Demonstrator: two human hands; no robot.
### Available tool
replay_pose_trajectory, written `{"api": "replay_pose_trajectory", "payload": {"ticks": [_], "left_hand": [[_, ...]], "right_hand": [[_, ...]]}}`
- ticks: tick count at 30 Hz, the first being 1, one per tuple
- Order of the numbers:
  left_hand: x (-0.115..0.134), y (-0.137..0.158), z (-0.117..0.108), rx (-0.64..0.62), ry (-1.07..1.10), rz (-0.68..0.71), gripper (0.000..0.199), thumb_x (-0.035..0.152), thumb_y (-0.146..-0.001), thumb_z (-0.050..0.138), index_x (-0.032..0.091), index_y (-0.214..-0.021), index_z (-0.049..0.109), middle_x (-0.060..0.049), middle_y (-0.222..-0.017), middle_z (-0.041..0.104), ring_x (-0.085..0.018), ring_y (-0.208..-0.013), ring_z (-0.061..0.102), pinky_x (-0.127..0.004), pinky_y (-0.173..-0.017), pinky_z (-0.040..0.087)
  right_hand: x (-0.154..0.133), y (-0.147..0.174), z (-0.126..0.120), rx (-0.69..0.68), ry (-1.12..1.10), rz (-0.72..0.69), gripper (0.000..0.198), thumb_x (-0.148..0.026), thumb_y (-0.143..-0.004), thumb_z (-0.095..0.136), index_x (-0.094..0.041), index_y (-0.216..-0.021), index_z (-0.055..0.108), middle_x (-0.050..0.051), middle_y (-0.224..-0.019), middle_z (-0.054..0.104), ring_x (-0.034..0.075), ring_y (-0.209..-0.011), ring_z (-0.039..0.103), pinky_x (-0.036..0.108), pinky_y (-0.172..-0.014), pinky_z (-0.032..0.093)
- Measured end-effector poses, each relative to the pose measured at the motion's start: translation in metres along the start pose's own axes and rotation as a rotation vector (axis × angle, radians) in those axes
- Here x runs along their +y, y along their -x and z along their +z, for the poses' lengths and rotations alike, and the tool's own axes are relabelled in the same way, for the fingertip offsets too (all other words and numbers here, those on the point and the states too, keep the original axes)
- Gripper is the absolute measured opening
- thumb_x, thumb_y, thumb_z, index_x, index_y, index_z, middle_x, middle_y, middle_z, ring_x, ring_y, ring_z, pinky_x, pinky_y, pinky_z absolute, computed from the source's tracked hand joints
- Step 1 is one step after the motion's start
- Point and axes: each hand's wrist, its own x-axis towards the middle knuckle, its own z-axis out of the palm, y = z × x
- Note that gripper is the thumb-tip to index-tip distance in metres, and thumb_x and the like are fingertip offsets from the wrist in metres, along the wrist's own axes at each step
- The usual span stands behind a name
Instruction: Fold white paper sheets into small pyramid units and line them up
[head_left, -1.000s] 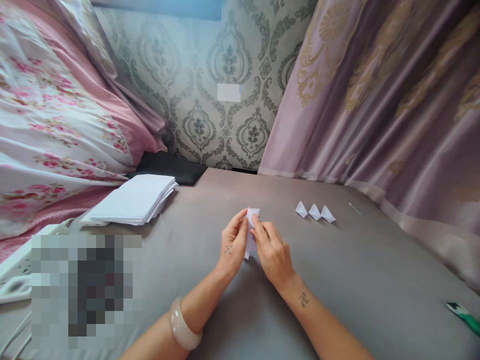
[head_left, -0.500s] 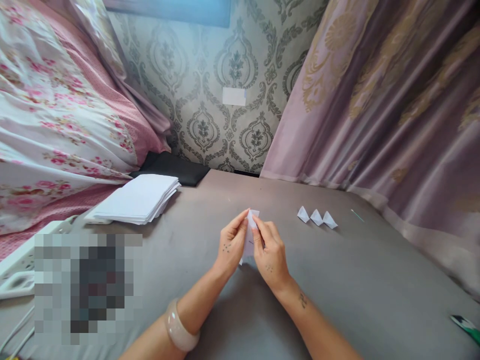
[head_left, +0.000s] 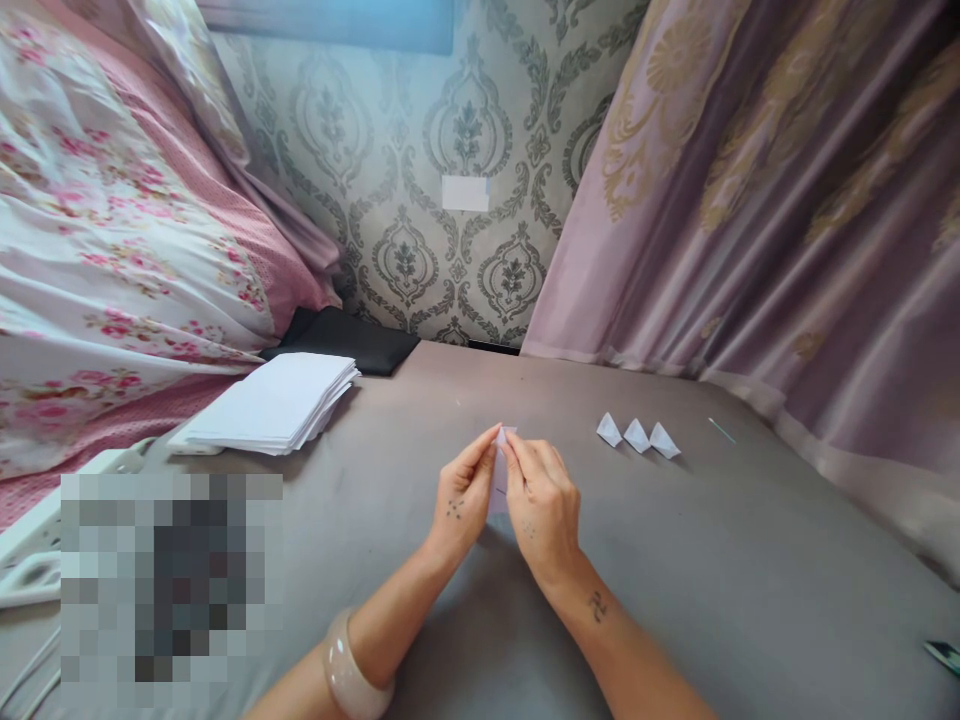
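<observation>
1. Head view, the grip: the left hand [head_left: 463, 500] and the right hand [head_left: 546, 500] are close together, thumbs and fingers pinched on one folded paper [head_left: 499, 485] that stands between them above the grey surface [head_left: 675, 570]. The fingers cover its upper edges and the hands hide its sides; how many layers it has I cannot tell.
2. Head view, right of the grip: three small folded paper pieces [head_left: 637, 435] sit in a row, with a thin stick [head_left: 722, 431] farther right. Well to the right and nearer, a small dark object [head_left: 943, 656] is cut off by the picture's edge.
3. Head view, left of the grip: a paper stack [head_left: 274, 403] partly covers a white object [head_left: 193, 440]. Nearer, a pixelated patch [head_left: 172, 590] masks whatever lies there, beside a power strip [head_left: 45, 510] cut off at the edge.
4. Head view, writing: the pinched paper bears a short dark line, too small to read. On the wall [head_left: 405, 150] beyond the grip, the white label [head_left: 465, 193] appears blank at this size.
</observation>
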Motion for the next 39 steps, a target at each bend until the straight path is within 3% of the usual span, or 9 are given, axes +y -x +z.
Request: {"api": "replay_pose_trajectory", "payload": {"ticks": [5, 16, 26, 30, 33, 39], "left_hand": [[0.000, 0.001, 0.001, -0.021, -0.017, 0.001, 0.031, 0.031, -0.085, 0.057, 0.022, -0.113, 0.066, -0.004, -0.115, 0.067, -0.020, -0.108, 0.061, -0.033, -0.099, 0.045], [0.004, 0.003, 0.002, -0.060, -0.046, 0.002, 0.033, 0.031, -0.085, 0.057, 0.021, -0.115, 0.065, -0.004, -0.115, 0.067, -0.020, -0.107, 0.062, -0.032, -0.099, 0.045], [0.009, 0.005, 0.003, -0.108, -0.047, 0.024, 0.031, 0.030, -0.085, 0.057, 0.020, -0.113, 0.066, -0.004, -0.115, 0.067, -0.019, -0.107, 0.061, -0.029, -0.098, 0.044], [0.012, 0.006, 0.005, -0.138, 0.008, -0.065, 0.034, 0.032, -0.086, 0.056, 0.019, -0.118, 0.058, -0.007, -0.102, 0.071, -0.017, -0.091, 0.067, -0.025, -0.079, 0.050], [0.013, 0.006, 0.006, -0.136, 0.063, -0.102, 0.030, 0.033, -0.086, 0.056, 0.018, -0.111, 0.056, -0.007, -0.091, 0.072, -0.016, -0.078, 0.068, -0.022, -0.067, 0.049], [0.016, 0.005, 0.007, -0.123, 0.096, -0.052, 0.023, 0.030, -0.083, 0.061, 0.017, -0.102, 0.061, -0.006, -0.097, 0.071, -0.015, -0.085, 0.066, -0.024, -0.078, 0.049]], "right_hand": [[0.004, 0.000, -0.001, -0.018, -0.078, 0.023, 0.028, -0.023, -0.094, 0.043, -0.018, -0.107, 0.068, 0.007, -0.079, 0.063, 0.017, -0.077, 0.057, 0.029, -0.074, 0.047], [0.005, -0.008, -0.007, -0.093, -0.464, 0.283, 0.021, -0.022, -0.088, 0.049, -0.019, -0.095, 0.069, 0.002, -0.078, 0.060, 0.011, -0.066, 0.056, 0.023, -0.065, 0.046], [0.008, -0.013, -0.009, -0.134, -0.563, 0.398, 0.017, -0.028, -0.085, 0.053, -0.017, -0.084, 0.066, 0.003, -0.081, 0.061, 0.013, -0.071, 0.058, 0.022, -0.061, 0.046], [0.009, -0.015, -0.011, -0.200, -0.643, 0.462, 0.018, -0.030, -0.084, 0.054, -0.016, -0.081, 0.065, 0.003, -0.079, 0.061, 0.013, -0.069, 0.057, 0.023, -0.062, 0.046], [0.009, -0.015, -0.012, -0.223, -0.699, 0.526, 0.020, -0.032, -0.082, 0.056, -0.016, -0.082, 0.067, 0.004, -0.082, 0.064, 0.014, -0.072, 0.059, 0.024, -0.064, 0.046], [0.008, -0.014, -0.012, -0.258, -0.741, 0.541, 0.023, -0.034, -0.084, 0.055, -0.018, -0.088, 0.071, 0.004, -0.085, 0.065, 0.015, -0.076, 0.060, 0.026, -0.069, 0.046]]}}
